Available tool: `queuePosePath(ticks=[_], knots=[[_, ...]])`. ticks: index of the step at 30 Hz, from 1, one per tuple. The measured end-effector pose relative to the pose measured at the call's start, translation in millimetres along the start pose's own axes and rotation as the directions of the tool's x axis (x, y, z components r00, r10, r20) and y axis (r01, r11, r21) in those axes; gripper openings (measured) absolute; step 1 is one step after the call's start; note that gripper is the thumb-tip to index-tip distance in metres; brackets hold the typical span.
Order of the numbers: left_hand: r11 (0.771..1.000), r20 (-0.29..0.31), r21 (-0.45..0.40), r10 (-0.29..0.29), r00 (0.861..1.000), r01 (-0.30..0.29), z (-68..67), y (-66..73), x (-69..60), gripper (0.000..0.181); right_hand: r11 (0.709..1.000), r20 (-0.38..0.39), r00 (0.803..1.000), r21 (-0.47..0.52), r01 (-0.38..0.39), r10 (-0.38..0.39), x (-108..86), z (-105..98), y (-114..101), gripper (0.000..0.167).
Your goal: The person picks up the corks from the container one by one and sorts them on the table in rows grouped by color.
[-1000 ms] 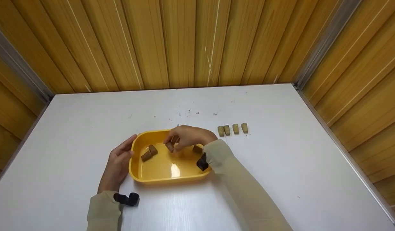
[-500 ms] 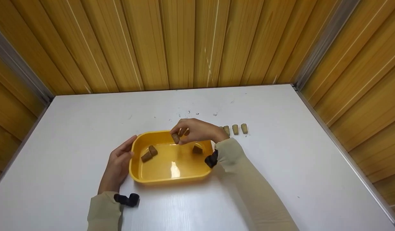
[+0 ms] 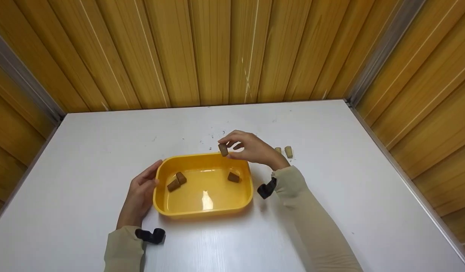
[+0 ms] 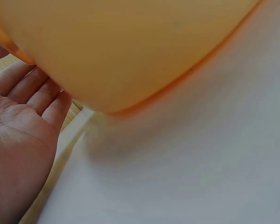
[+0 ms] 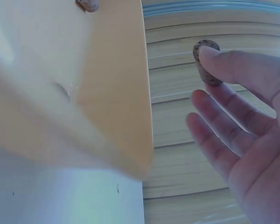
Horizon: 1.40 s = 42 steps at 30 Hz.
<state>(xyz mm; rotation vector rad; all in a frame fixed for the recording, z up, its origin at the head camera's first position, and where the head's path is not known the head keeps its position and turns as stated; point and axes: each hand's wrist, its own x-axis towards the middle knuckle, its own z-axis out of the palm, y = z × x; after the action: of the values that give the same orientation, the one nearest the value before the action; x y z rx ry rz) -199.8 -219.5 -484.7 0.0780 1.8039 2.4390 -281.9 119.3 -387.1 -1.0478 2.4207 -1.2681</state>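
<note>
My right hand (image 3: 255, 148) pinches a brown tapered cork stopper (image 3: 223, 150) between thumb and fingertips, over the far rim of a yellow tray (image 3: 206, 210). In the right wrist view, the cork stopper (image 5: 208, 63) is between thumb and finger; the other fingers reach out free of it. My left hand (image 3: 142, 192) rests against the tray's left side, thumb near the rim. The left wrist view shows its fingers (image 4: 30, 86) nearly straight against the outer wall. Two brown stoppers touch inside the tray at left, such as this stopper (image 3: 173, 185); another stopper (image 3: 233, 177) lies at right.
Two lighter stoppers, one being this pale stopper (image 3: 288, 152), show on the white table (image 3: 323, 196) beyond my right wrist, which hides others in that row. Dark specks mark the tabletop behind the tray. Wood-patterned panels (image 3: 210, 53) rise along the back and sides.
My right hand has lifted the brown stopper out of the tray's middle and carried it up and right to above the far rim. The left hand and tray have stayed put.
</note>
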Motion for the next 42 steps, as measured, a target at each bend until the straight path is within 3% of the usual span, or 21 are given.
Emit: queuePosePath(ticks=[6,12,17,28,36,42], knots=[[1.000,0.002,-0.018,0.017,1.000,-0.017,0.0,0.2,-0.1,0.056,1.000,-0.137,0.991,-0.008,-0.007,0.005,-13.5,-5.0,11.8,0.040],[0.999,0.012,-0.022,0.029,1.000,-0.029,0.3,-0.6,-0.6,0.056,0.999,-0.254,0.967,-0.033,-0.037,0.028,-26.4,-7.6,24.5,0.041],[0.999,0.004,-0.011,0.032,0.999,-0.032,1.5,-1.5,-0.1,0.055,0.996,-0.305,0.950,-0.039,-0.084,0.068,-38.1,-9.9,33.8,0.041],[0.999,0.008,0.013,0.031,0.999,-0.031,0.3,-1.2,-0.5,0.056,0.991,-0.342,0.933,-0.031,-0.131,0.112,-63.5,-11.7,50.8,0.042],[0.999,0.004,0.019,0.029,1.000,-0.030,-0.3,-2.4,0.0,0.058,0.985,-0.286,0.952,-0.097,-0.145,0.112,-78.0,-6.4,59.5,0.040],[1.000,-0.001,-0.003,0.028,1.000,-0.028,0.0,-2.2,0.2,0.057,0.986,-0.235,0.964,-0.080,-0.144,0.122,-89.2,-3.3,66.7,0.045]])
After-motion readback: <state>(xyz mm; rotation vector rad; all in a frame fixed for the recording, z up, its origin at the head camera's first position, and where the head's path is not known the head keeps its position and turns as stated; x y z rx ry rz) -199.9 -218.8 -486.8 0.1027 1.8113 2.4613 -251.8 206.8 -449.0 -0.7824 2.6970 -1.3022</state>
